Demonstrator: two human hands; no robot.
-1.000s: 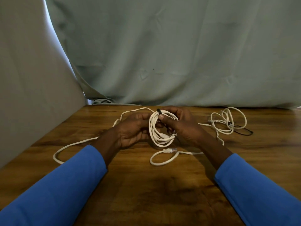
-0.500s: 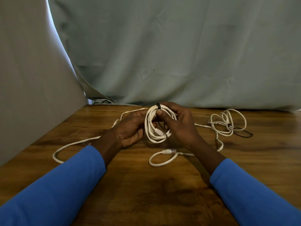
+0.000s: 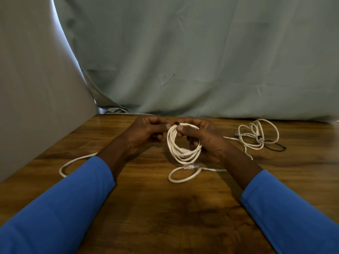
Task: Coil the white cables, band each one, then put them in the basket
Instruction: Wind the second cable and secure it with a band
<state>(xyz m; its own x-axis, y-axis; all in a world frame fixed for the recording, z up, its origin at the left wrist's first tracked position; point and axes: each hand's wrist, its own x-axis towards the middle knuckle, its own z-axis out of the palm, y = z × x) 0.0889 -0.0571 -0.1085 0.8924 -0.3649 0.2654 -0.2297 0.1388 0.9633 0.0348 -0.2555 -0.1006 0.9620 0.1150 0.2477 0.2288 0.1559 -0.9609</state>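
A coiled white cable [image 3: 180, 149] stands upright above the wooden table [image 3: 165, 208], held between both hands. My right hand [image 3: 205, 140] grips its right side and pinches the top. My left hand [image 3: 145, 133] pinches the top of the coil, where a small black band [image 3: 177, 123] sits. Beneath the coil a loose white cable [image 3: 183, 177] with a plug [image 3: 189, 166] loops on the table. A second loose length [image 3: 73, 163] trails left. Another coiled white cable [image 3: 258, 134] with a black band lies at the right. No basket is in view.
Grey-green cloth [image 3: 201, 61] hangs behind the table and a pale sheet [image 3: 36, 79] covers the left side. A thin black loop [image 3: 275, 147] lies beside the right coil.
Both hands have lifted the coil and turned it more upright. My left hand moved from the coil's left side up to the band at the top.
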